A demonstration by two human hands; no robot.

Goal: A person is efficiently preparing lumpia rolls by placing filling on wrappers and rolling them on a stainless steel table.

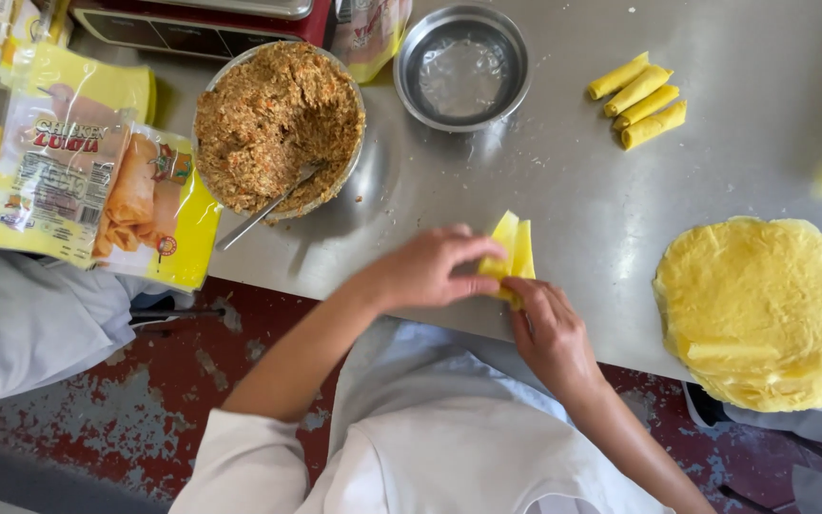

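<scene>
Both hands pinching thin yellow wrapper (514, 253) at near edge of steel table (573, 181): left hand (430, 268) fingers closed over its left side, right hand (549, 333) fingertips gripping bottom corner. Wrapper looks soft, floppy, half-folded, so could tear or unroll if tugged unevenly. Left of wrapper: bowl of crumbly filling (278, 124). Right: wrinkled wrapper stack (768, 309). Beyond: four finished rolls (639, 100).

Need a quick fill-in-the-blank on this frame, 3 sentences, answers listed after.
1. Both hands, left hand and right hand, fold a ____ wrapper on the steel table.
2. Finished rolls lying at the far right number ____.
3. The spoon rests in the bowl of ____, beside the empty bowl.

Answers: yellow; four; filling
</scene>
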